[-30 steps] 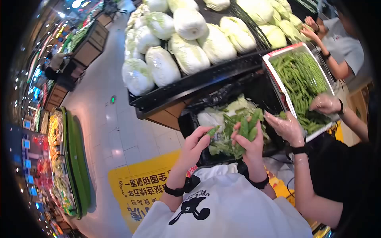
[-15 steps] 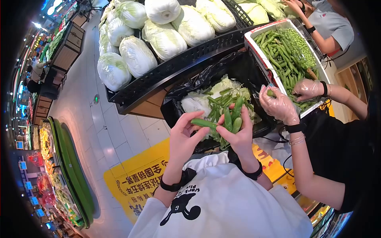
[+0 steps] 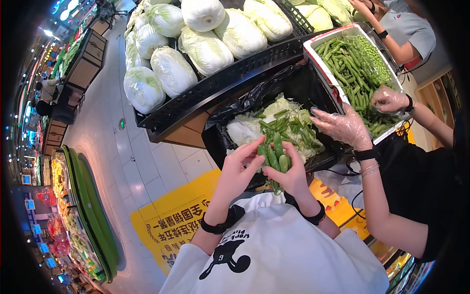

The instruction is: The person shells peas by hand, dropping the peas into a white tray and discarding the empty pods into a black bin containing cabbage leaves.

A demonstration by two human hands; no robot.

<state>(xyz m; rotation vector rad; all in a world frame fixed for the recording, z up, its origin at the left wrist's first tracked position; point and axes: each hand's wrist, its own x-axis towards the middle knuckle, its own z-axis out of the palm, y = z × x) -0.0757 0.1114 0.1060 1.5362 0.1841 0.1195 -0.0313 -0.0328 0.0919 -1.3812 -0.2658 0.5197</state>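
My right hand point(image 3: 290, 172) is closed around a small bunch of green pea pods point(image 3: 277, 156), held low over a black-lined bin. My left hand point(image 3: 241, 164) is pinched at the upper left of the same bunch, its fingertips on one pod. Both hands are bare, and dark bands circle both wrists. Beneath them the bin point(image 3: 211, 128) holds cabbage leaves point(image 3: 245, 131) and loose green pods point(image 3: 298, 128).
A co-worker's gloved hand point(image 3: 345, 128) hangs open over the bin's right side; the other gloved hand point(image 3: 389, 99) is at a white box point(image 3: 323, 58) of pods and shelled peas. Napa cabbages point(image 3: 205, 51) fill a black crate point(image 3: 215, 81). Another person point(image 3: 409, 34) stands at top right.
My left hand has brought its pod from the left to the bunch in my right hand. The co-worker's nearer hand has opened, and the pod in it is gone.
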